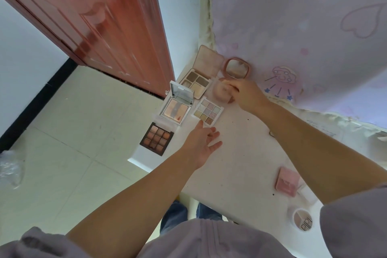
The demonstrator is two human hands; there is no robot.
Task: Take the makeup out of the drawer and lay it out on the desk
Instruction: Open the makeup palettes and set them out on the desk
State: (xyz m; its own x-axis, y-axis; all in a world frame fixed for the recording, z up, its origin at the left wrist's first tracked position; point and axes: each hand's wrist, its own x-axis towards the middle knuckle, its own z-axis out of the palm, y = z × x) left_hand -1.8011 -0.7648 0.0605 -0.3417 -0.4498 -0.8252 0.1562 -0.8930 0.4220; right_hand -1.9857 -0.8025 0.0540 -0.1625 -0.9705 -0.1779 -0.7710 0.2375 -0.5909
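Several open palettes lie at the far left end of the white desk [240,153]: a brown nine-pan palette [157,138], a white mirrored compact [178,107], a pastel nine-pan palette [207,112] and a beige four-pan palette [199,79]. A pink round compact [236,68] stands open with its mirror up. My right hand [247,94] grips the compact's pink base and puff [222,91]. My left hand [201,146] hovers open just below the pastel palette, holding nothing.
A pink closed case [288,182] and a round white jar [302,219] sit near the desk's right front. A curtain with heart prints [314,27] hangs behind the desk. A red-brown door [104,27] and tiled floor [73,132] lie to the left.
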